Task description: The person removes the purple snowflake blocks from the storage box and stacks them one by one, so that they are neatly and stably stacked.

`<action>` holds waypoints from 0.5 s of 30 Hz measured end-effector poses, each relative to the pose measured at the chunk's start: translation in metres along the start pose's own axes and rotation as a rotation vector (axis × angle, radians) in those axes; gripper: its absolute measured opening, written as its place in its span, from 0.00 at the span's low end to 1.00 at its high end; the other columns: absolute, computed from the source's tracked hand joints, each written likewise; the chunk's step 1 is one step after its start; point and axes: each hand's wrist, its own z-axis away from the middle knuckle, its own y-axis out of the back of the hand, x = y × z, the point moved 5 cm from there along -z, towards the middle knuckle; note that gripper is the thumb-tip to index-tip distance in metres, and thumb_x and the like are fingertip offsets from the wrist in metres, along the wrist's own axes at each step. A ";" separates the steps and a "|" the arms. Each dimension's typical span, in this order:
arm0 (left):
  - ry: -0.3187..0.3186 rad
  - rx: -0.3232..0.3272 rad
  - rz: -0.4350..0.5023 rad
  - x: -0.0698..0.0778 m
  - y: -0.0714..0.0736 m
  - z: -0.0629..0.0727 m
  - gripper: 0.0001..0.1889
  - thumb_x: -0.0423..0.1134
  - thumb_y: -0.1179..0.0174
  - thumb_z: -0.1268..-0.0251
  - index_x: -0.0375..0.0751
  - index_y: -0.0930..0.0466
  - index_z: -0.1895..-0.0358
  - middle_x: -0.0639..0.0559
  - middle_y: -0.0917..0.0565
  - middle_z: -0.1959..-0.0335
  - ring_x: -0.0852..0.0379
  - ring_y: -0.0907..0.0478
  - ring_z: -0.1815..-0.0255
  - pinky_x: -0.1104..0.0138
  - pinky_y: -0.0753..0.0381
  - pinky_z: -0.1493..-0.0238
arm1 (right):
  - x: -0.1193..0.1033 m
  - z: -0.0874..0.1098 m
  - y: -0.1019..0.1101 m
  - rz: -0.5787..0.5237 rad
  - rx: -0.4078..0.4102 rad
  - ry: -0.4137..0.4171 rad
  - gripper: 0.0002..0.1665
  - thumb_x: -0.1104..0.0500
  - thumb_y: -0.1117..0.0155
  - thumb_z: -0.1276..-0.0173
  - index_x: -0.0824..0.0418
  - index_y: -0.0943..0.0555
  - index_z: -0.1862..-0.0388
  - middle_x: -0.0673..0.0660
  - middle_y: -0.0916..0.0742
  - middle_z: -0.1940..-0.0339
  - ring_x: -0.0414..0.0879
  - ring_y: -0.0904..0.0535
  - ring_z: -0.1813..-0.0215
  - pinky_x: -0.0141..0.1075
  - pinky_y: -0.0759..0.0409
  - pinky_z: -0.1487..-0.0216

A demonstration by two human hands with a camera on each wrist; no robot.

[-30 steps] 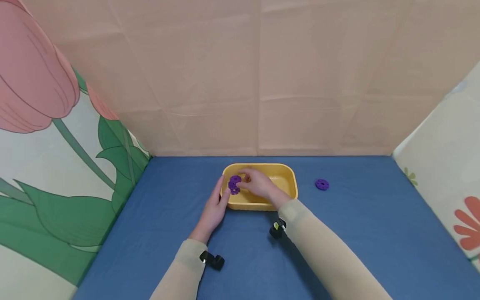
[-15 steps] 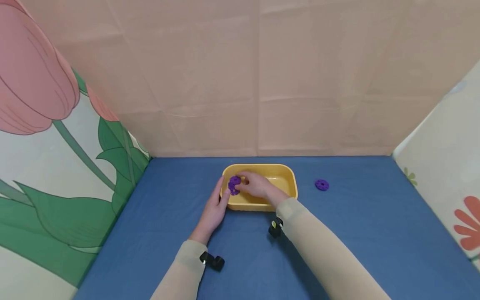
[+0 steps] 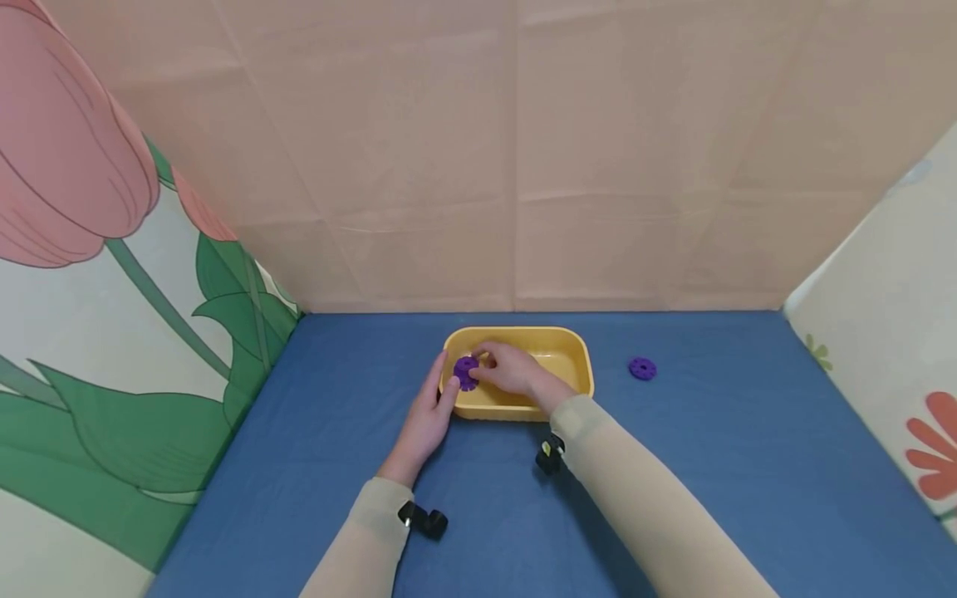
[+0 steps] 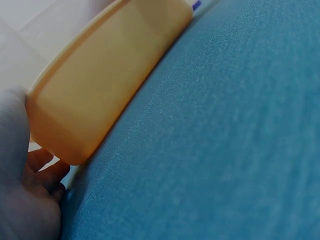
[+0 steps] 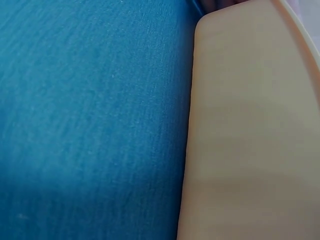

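Observation:
A yellow tray [image 3: 523, 411] stands on the blue table. At its left end my left hand [image 3: 426, 415] holds the corner, the thumb by the near rim and the fingers along the outside, as the left wrist view also shows on the tray [image 4: 100, 80]. Inside that end are purple slotted discs [image 3: 465, 370], overlapping; their exact number is hard to tell. My right hand [image 3: 512, 370] reaches over the near rim, its thumb and index finger pinching at a purple disc. The right wrist view shows mostly the tray's outer wall [image 5: 250, 125].
Another purple disc [image 3: 642, 369] lies flat on the blue cloth [image 3: 710, 440] right of the tray. A beige backdrop [image 3: 516, 166] rises behind the table. Printed flower panels [image 3: 134, 415] flank it on the left and right.
The purple discs have shifted within the tray's left end and now overlap more closely. The right hand's fingers have moved slightly left; the left hand and tray stay put.

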 end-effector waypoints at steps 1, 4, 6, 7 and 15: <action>0.000 0.000 0.000 0.000 0.000 0.000 0.33 0.56 0.54 0.06 0.67 0.51 0.08 0.51 0.44 0.09 0.42 0.47 0.10 0.37 0.47 0.14 | 0.000 0.000 0.000 0.003 -0.002 0.006 0.24 0.49 0.29 0.17 0.55 0.16 0.28 0.55 0.12 0.47 0.52 0.20 0.48 0.48 0.18 0.40; -0.005 0.001 0.003 0.000 0.000 0.000 0.33 0.56 0.54 0.06 0.67 0.51 0.08 0.51 0.44 0.09 0.42 0.48 0.10 0.37 0.47 0.14 | -0.003 0.000 -0.001 0.030 -0.016 0.048 0.26 0.51 0.29 0.17 0.55 0.18 0.25 0.55 0.12 0.47 0.51 0.20 0.49 0.47 0.18 0.42; -0.005 0.004 0.004 0.000 0.000 0.000 0.33 0.56 0.54 0.06 0.67 0.51 0.08 0.51 0.44 0.09 0.43 0.48 0.10 0.39 0.47 0.14 | -0.005 -0.001 -0.002 0.059 -0.031 0.084 0.24 0.52 0.30 0.16 0.55 0.17 0.26 0.54 0.12 0.49 0.50 0.20 0.52 0.46 0.19 0.46; -0.005 0.005 0.007 0.000 0.000 0.000 0.33 0.56 0.54 0.06 0.67 0.51 0.08 0.51 0.44 0.09 0.44 0.48 0.10 0.39 0.47 0.14 | -0.006 -0.002 -0.003 0.073 -0.038 0.098 0.23 0.53 0.30 0.16 0.56 0.17 0.27 0.54 0.12 0.50 0.50 0.20 0.53 0.45 0.20 0.48; 0.012 0.002 0.019 0.000 -0.001 0.001 0.33 0.58 0.53 0.07 0.70 0.51 0.08 0.55 0.44 0.09 0.46 0.48 0.10 0.39 0.47 0.13 | -0.008 -0.002 -0.004 0.107 -0.048 0.097 0.20 0.53 0.30 0.16 0.57 0.15 0.32 0.53 0.11 0.48 0.49 0.19 0.52 0.46 0.18 0.44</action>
